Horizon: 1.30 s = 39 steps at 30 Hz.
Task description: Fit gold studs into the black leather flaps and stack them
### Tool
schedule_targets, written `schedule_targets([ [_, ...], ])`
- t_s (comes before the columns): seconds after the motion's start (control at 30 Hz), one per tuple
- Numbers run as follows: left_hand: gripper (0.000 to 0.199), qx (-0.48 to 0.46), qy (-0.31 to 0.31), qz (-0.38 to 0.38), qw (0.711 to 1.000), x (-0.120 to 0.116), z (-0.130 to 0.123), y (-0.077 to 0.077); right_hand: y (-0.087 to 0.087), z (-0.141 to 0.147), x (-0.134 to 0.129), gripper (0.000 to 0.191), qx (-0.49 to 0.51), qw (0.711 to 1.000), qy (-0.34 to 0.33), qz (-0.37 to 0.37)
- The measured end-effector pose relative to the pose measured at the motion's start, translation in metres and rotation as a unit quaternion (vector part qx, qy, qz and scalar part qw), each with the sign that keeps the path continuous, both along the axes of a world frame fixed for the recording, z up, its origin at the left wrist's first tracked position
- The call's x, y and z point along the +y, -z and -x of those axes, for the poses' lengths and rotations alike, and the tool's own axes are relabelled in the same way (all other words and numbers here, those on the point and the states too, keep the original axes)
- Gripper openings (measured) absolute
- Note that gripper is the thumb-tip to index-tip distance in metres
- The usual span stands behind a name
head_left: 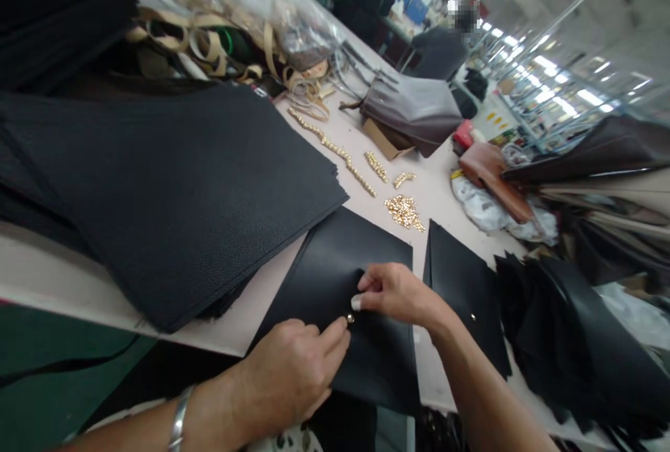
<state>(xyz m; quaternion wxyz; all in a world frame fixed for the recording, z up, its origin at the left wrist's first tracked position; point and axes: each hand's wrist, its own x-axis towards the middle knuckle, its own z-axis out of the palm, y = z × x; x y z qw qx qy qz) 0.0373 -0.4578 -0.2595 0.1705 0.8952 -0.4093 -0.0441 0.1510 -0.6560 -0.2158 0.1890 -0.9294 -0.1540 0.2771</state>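
Observation:
A black leather panel (pixel 335 250) lies at the table's near edge, under both hands. My left hand (pixel 298 365) is closed at its near side, forefinger tip against a small gold stud (pixel 350 318) set in the leather; its lower fingers are partly hidden. Just beyond the stud, my right hand (pixel 395 293) is curled in a pinch over the panel, thumb and forefinger close together. What sits between those fingertips is too small to make out. To the right lies another black panel (pixel 458 277) bearing a gold stud (pixel 473 317).
A thick stack of black leather sheets (pixel 209 187) overlaps the panel's left side. Loose gold studs (pixel 405 212) lie in a pile beyond it, near a long row of gold studs (pixel 335 148). Black pieces (pixel 576 326) hang off at right. Brown bags (pixel 413 107) stand farther back.

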Motion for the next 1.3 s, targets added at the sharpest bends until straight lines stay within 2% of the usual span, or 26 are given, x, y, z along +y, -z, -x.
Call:
schedule_targets([
  [0.13,0.059,0.022,-0.007,-0.023,0.999,-0.001,-0.002,-0.006,0.003,-0.048,-0.014,0.047,-0.158,0.987,0.041,0.0],
  [0.23,0.06,0.044,-0.015,-0.041,0.998,-0.002,-0.002,-0.01,0.003,-0.075,-0.017,0.07,-0.145,0.989,0.041,-0.004],
  [0.3,0.061,0.055,-0.024,-0.048,0.997,-0.003,-0.001,-0.009,0.001,-0.086,-0.017,0.077,-0.123,0.991,0.044,-0.014],
  [0.37,0.065,0.053,-0.039,-0.05,0.997,-0.003,0.0,-0.004,-0.003,-0.093,-0.017,0.07,-0.096,0.994,0.053,-0.029],
  [0.47,0.071,0.034,-0.048,-0.025,0.998,-0.001,0.0,0.008,-0.01,-0.094,-0.022,0.048,-0.043,0.994,0.076,-0.071],
  [0.6,0.051,0.009,-0.028,0.065,0.997,0.005,0.002,0.013,-0.028,-0.07,-0.049,0.035,0.022,0.973,0.139,-0.184],
  [0.67,0.035,0.002,-0.024,0.122,0.992,0.008,0.005,0.007,-0.043,-0.05,-0.077,0.038,0.02,0.946,0.198,-0.258],
  [0.73,0.022,0.003,-0.04,0.172,0.984,0.01,0.009,-0.003,-0.058,-0.03,-0.113,0.045,-0.021,0.905,0.275,-0.326],
  [0.8,0.017,0.022,-0.072,0.208,0.975,0.011,0.013,-0.015,-0.069,-0.011,-0.154,0.048,-0.099,0.844,0.366,-0.379],
  [0.87,0.016,0.058,-0.102,0.229,0.966,0.011,0.014,-0.022,-0.07,0.008,-0.19,0.05,-0.181,0.767,0.461,-0.41],
  [0.97,0.019,0.112,-0.118,0.251,0.954,0.009,0.013,-0.024,-0.047,0.033,-0.224,0.045,-0.251,0.659,0.577,-0.412],
  [1.03,0.022,0.149,-0.125,0.262,0.945,0.007,0.009,-0.02,-0.02,0.048,-0.231,0.043,-0.256,0.61,0.633,-0.402],
  [1.07,0.024,0.17,-0.13,0.266,0.94,0.007,0.007,-0.018,-0.006,0.054,-0.231,0.042,-0.245,0.595,0.655,-0.396],
  [1.13,0.027,0.211,-0.149,0.276,0.926,0.006,0.005,-0.017,0.022,0.069,-0.226,0.042,-0.202,0.583,0.688,-0.382],
  [1.2,0.027,0.242,-0.17,0.297,0.908,0.007,0.004,-0.018,0.04,0.086,-0.223,0.043,-0.153,0.583,0.709,-0.366],
  [1.27,0.024,0.27,-0.181,0.326,0.888,0.009,0.005,-0.019,0.048,0.102,-0.224,0.043,-0.091,0.601,0.723,-0.329],
  [1.3,0.023,0.285,-0.18,0.336,0.88,0.01,0.005,-0.02,0.048,0.109,-0.227,0.042,-0.052,0.62,0.727,-0.292],
])
